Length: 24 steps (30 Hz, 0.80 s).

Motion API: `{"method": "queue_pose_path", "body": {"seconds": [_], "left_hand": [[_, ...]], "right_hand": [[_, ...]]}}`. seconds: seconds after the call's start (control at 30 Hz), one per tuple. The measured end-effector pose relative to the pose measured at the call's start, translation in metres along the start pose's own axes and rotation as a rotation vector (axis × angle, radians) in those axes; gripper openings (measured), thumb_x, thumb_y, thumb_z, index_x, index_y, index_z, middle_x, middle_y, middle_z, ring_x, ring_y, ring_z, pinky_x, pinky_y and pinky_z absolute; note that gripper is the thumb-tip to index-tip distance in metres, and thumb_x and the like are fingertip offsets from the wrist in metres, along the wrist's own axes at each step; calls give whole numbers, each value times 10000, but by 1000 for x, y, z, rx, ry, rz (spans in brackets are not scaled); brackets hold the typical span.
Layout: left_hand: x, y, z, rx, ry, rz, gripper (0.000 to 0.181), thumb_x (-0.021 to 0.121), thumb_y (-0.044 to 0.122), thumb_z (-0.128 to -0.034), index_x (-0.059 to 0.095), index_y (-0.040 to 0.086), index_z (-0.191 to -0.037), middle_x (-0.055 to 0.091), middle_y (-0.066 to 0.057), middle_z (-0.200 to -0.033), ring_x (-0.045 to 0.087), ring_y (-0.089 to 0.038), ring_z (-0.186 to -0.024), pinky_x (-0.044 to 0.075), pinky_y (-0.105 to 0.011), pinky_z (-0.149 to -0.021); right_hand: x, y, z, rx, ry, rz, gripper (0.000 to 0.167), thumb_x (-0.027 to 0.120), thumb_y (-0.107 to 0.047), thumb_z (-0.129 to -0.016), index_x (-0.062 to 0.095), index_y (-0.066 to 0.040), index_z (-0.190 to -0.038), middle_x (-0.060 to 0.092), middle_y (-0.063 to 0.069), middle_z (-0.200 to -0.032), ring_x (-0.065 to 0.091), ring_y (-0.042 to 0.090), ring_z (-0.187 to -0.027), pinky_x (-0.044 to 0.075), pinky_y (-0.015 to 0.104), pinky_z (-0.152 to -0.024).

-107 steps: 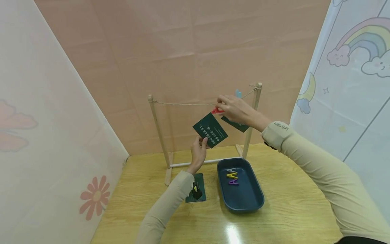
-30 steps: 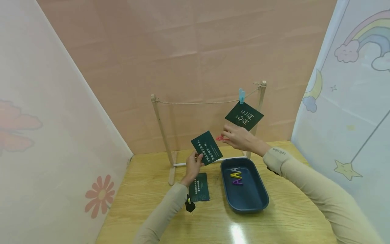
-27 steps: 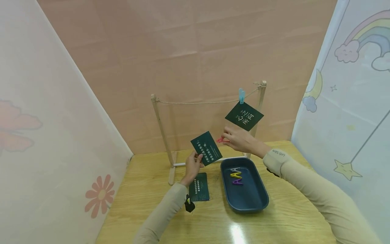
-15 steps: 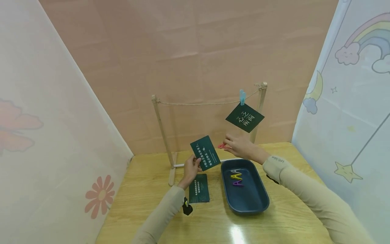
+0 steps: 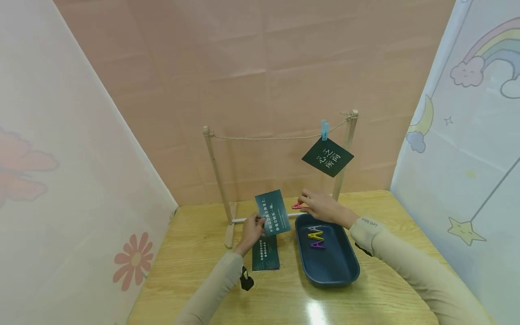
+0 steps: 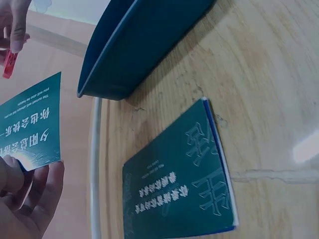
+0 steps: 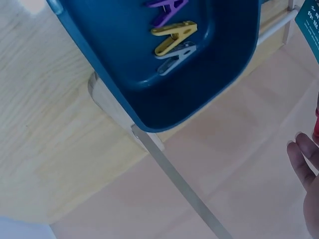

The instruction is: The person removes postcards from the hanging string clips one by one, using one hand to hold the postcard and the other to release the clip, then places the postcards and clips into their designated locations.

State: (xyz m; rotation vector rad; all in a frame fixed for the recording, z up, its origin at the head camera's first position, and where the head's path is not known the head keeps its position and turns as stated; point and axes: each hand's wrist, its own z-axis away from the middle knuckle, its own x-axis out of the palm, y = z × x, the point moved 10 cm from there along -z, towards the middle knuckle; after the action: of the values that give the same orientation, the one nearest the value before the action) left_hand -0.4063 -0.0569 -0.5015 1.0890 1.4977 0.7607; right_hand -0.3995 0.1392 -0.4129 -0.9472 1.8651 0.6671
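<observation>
In the head view my left hand (image 5: pixel 252 231) pinches a dark green card (image 5: pixel 273 212) with white writing by its lower left part. My right hand (image 5: pixel 322 207) holds a red clothespin (image 5: pixel 298 206), a little to the right of that card and apart from it. Both hands are below the string (image 5: pixel 264 138) of a wooden frame. On the string's right part a light blue clothespin (image 5: pixel 324 130) holds another green card (image 5: pixel 328 157), which hangs by a corner. Below the left hand lies a stack of green cards (image 6: pixel 179 184), seen closely in the left wrist view.
A dark blue tray (image 5: pixel 329 271) stands on the table, right of the stack. In it lie a purple clothespin (image 7: pixel 167 10), a yellow clothespin (image 7: pixel 174 36) and a grey clothespin (image 7: pixel 177 57). The frame's wooden posts (image 5: pixel 215 171) rise behind the hands.
Both hands have come down from near the string, with the card and the red clothespin still held. The held card has turned more upright. The blue-pinned card stays hung.
</observation>
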Motion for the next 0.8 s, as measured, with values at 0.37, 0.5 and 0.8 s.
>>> {"method": "queue_pose_path", "body": {"seconds": [0.37, 0.5, 0.8], "left_hand": [[1, -25, 9, -91, -92, -60, 141, 565, -6, -993, 552, -48, -859, 549, -102, -677, 626, -397, -583, 574, -584, -585], [1, -32, 12, -125, -133, -92, 130, 566, 15, -998, 589, -61, -894, 551, -95, -630, 612, -305, -530, 589, -536, -566], [-2, -45, 22, -197, -206, -129, 110, 576, 23, -996, 587, -53, -917, 576, -108, -681, 570, -134, -514, 608, -439, -572]], "right_hand": [[17, -4, 12, 30, -60, 36, 190, 746, -255, -898, 676, -140, -1031, 536, 5, -934, 541, 149, -741, 333, 328, -616], [22, -6, 19, 9, -78, 38, 183, 745, -250, -894, 665, -144, -1020, 525, -8, -917, 519, 116, -721, 336, 324, -633], [32, -10, 28, -8, -105, -16, 195, 776, -178, -851, 613, -131, -948, 447, -54, -826, 447, 81, -644, 430, 269, -557]]}}
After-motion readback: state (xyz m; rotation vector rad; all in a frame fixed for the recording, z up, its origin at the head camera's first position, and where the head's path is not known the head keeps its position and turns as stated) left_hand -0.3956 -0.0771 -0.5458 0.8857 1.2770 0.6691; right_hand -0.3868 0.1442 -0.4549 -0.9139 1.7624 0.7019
